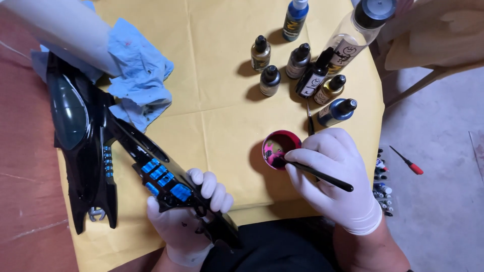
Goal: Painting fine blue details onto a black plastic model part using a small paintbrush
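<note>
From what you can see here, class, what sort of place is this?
Probably a hobby painting bench. Small paint bottles stand on a yellow paper cover, the right hand dips a fine brush into a small paint cup, and the left hand holds a glossy black model.

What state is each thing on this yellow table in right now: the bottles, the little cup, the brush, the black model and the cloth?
Small paint bottles: upright, capped.
Blue bottle: lying tilted, capped.
Tall clear bottle: capped.
Paint cup: open, pink and dark paint inside.
Paintbrush: held by right hand, tip in cup.
Black model vehicle: gripped by left hand, blue details painted.
Blue cloth: crumpled, spotted.
</note>
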